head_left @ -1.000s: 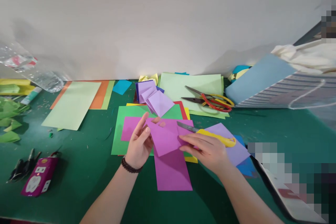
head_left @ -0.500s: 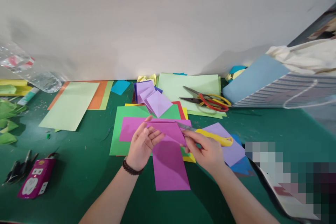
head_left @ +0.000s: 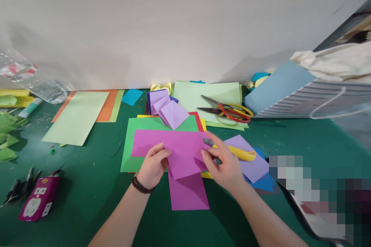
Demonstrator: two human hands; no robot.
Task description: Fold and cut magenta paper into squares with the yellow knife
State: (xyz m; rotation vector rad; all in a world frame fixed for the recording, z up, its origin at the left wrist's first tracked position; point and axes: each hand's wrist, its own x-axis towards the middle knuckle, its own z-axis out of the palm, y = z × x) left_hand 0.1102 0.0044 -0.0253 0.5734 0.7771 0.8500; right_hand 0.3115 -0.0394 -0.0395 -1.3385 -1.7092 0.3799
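Note:
A magenta sheet of paper (head_left: 185, 152) is held up between my two hands, its face turned toward me. My left hand (head_left: 153, 166) pinches its left edge between thumb and curled fingers. At the right edge, my right hand (head_left: 226, 166) grips the paper between thumb and fingers. A knife with a yellow handle (head_left: 242, 153) lies just behind the right hand, its grey front part partly covered. Under the held sheet, one magenta strip (head_left: 142, 142) rests on green paper (head_left: 127, 162), and another magenta piece (head_left: 189, 197) extends toward me.
Scissors (head_left: 232, 112) lie on pale green sheets (head_left: 188, 92) at the back. Folded lilac papers (head_left: 175, 114) sit left of them. A striped paper bag (head_left: 290, 98) stands at right. Leftward are a plastic bottle (head_left: 49, 87), pale paper (head_left: 77, 117) and a magenta box (head_left: 39, 198).
The magenta sheet has tilted from nearly edge-on to facing me. My left hand has gone from open fingers to pinching its left edge. The right hand still holds the right side.

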